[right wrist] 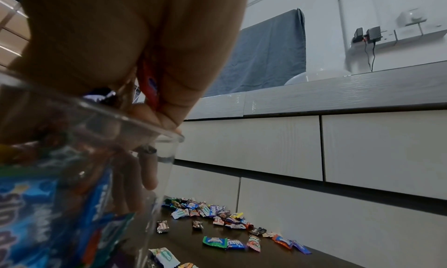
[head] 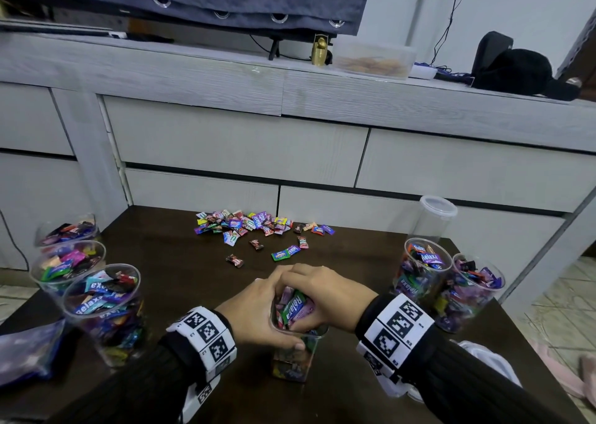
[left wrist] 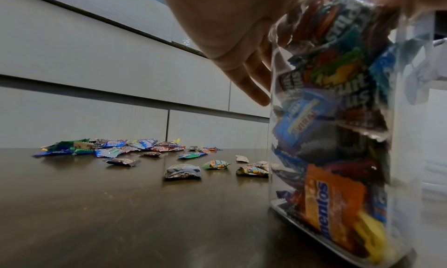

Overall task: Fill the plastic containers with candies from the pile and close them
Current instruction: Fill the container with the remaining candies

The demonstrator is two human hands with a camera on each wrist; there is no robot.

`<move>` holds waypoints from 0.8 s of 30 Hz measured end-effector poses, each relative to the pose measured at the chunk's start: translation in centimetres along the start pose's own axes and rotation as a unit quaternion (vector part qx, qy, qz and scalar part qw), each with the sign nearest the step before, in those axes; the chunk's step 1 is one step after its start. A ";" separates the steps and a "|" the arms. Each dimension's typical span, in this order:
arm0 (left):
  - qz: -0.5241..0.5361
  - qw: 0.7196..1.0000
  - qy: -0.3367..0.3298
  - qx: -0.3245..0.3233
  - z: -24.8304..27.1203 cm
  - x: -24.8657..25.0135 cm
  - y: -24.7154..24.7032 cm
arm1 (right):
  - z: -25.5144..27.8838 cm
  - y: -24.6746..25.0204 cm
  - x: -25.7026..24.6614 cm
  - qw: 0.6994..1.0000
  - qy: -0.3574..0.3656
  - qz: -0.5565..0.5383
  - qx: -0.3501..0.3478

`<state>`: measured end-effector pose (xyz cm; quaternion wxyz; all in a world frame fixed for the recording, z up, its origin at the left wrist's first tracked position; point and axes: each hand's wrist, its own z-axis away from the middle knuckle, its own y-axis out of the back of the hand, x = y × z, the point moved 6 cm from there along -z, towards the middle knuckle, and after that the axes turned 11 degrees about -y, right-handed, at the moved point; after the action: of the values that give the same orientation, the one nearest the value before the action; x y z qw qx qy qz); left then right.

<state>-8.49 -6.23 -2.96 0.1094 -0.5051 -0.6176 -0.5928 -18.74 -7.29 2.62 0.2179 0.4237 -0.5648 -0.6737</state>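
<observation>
A clear plastic container (head: 294,364) stands near the front of the dark table (head: 180,282), packed with wrapped candies. My left hand (head: 254,311) grips its upper wall, thumb along the front. My right hand (head: 325,291) is curled over the mouth, holding a handful of candies (head: 295,307) against the opening. The left wrist view shows the container (left wrist: 338,138) full almost to the top, with my left hand (left wrist: 229,33) beside it. In the right wrist view my right hand (right wrist: 121,42) pinches a red wrapper above the rim (right wrist: 135,123). The candy pile (head: 254,227) lies at the table's far edge.
Three open, filled containers (head: 103,311) stand at the left, two more (head: 422,269) at the right. A tall empty container with a lid on (head: 433,217) stands behind those. A blue bag (head: 29,356) lies front left, white lids (head: 490,362) front right. Grey drawers (head: 242,140) back the table.
</observation>
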 end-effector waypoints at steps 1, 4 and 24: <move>-0.005 1.000 -0.003 0.004 0.0 0.0 0.0 | 0.1 0.1 0.1 1.000 -0.007 -0.014 -0.001; -0.005 1.000 -0.002 0.008 0.0 -0.5 -0.1 | 0.2 0.9 0.6 0.997 -0.038 -0.072 0.017; 0.023 1.000 0.009 -0.014 0.2 -0.8 -0.5 | 0.9 3.3 1.0 0.995 -0.055 -0.055 0.068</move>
<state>-8.35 -6.36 -3.93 0.1221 -0.5154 -0.5965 -0.6030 -20.63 -8.45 5.38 0.1199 0.4301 -0.5967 -0.6667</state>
